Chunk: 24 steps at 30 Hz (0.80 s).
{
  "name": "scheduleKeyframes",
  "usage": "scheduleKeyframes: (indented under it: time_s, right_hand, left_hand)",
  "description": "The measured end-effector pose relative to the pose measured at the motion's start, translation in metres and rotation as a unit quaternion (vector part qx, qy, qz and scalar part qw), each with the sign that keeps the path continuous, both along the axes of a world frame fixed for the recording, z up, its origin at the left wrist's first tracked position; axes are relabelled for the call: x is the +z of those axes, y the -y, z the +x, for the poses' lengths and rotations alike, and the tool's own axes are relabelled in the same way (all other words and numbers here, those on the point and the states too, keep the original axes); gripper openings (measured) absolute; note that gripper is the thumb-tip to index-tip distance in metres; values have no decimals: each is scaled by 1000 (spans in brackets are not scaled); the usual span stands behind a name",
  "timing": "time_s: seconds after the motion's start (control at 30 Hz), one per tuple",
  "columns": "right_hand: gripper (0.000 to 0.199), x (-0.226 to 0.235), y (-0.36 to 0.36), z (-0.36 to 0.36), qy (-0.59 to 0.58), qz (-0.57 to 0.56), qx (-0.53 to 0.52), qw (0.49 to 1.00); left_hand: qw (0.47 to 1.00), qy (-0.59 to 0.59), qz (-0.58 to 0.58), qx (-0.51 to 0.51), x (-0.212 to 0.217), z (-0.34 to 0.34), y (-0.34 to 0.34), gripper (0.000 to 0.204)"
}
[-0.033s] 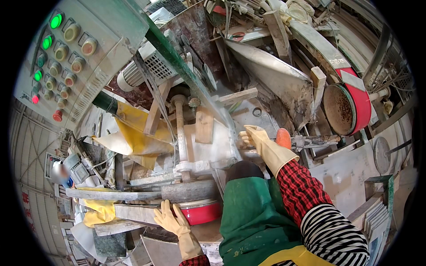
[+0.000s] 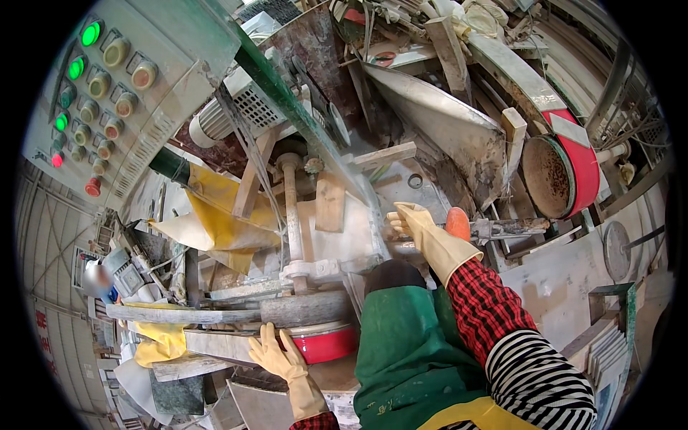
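My left hand (image 2: 282,358), in a pale rubber glove, has its fingers spread at the edge of a pale flat belt or strip (image 2: 218,345), beside a red-rimmed wheel (image 2: 326,345). Whether it presses on the strip or hovers is unclear. My right hand (image 2: 423,233), gloved alike, reaches left with its fingers stretched out, near the end of a green metal beam (image 2: 369,204). Nothing shows in its grasp, though its palm side is partly hidden. Just right of that glove stands an orange rounded object (image 2: 458,223).
A control panel (image 2: 107,93) with lit green buttons is at upper left. Behind the beam sits a motor (image 2: 244,107). A shaft (image 2: 290,208) runs down to a grey wheel (image 2: 304,308). Another red-rimmed wheel (image 2: 584,172) is at right, past a curved metal sheet (image 2: 437,107).
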State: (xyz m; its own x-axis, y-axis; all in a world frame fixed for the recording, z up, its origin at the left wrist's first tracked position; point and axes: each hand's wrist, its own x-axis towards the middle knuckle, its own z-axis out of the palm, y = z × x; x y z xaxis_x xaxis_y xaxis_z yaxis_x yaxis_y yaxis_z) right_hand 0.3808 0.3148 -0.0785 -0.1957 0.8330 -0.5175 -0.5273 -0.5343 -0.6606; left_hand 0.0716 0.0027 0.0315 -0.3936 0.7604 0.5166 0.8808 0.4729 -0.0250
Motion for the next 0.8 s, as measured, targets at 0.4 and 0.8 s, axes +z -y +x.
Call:
scheduleKeyframes:
  time_s: [0.4,0.8]
  right_hand:
    - [29,5,3,0,14,3,8,1000]
    - [30,3,4,-2,22,6,16,1000]
  left_hand:
    - [1000,-2,1,-22,3,12,-2,36]
    - [999,-8,7,-33,-3,18,-3,40]
